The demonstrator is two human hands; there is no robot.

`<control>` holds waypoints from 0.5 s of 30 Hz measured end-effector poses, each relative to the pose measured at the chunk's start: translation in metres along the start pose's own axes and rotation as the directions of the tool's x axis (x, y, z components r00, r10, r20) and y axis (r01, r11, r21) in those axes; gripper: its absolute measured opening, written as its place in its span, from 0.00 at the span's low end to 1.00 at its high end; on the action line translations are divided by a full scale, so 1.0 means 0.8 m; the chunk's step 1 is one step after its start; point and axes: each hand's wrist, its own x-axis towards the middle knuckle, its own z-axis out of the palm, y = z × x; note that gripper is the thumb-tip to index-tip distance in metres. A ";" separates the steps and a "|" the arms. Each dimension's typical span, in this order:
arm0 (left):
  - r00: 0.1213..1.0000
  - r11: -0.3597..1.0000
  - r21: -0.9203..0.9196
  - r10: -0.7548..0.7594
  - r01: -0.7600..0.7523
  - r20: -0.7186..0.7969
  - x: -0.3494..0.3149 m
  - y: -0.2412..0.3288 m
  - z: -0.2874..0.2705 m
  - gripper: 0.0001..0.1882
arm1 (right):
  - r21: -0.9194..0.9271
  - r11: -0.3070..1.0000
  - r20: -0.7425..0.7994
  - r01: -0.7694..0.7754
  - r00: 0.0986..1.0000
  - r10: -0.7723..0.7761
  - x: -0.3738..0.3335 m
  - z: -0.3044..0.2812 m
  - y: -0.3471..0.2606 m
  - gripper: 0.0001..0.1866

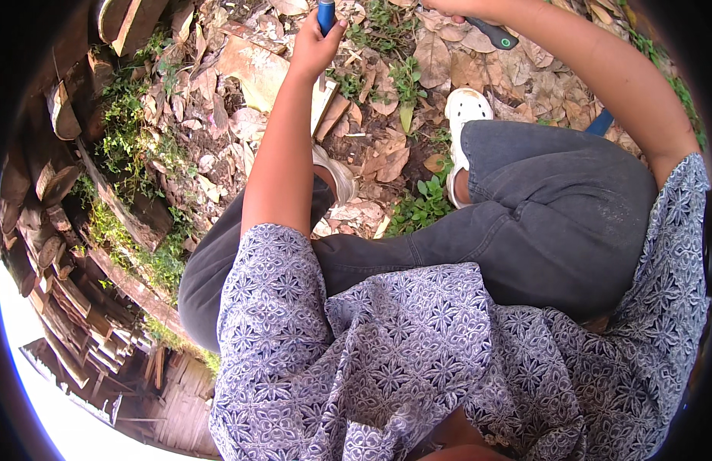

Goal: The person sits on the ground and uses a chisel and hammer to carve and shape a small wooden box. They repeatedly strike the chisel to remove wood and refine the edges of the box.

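Observation:
My left hand (313, 48) is closed around the blue handle of a chisel (325, 14). Its metal shaft shows below the fist, pointing down at a pale wooden board (254, 71) on the ground. The board's lighter edge lies just right of my left wrist. At the top edge of the picture, my right hand (450, 8) is closed on a tool with a dark grip (490, 34), whose rounded butt has a green ring. The head of that tool is hidden beyond the picture's edge, so its kind cannot be told.
Dry leaves (436, 58) and small green plants (421, 203) cover the ground. My white clogs (467, 107) stand near the board. Stacked split wood (56, 253) lines the left side. A blue object (600, 123) lies partly hidden beneath my right arm.

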 end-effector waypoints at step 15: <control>0.995 0.995 0.056 0.084 -0.087 0.051 0.010 -0.005 0.012 0.27 | -0.136 0.989 -0.088 0.051 0.994 -0.063 -0.013 -0.012 0.014 0.15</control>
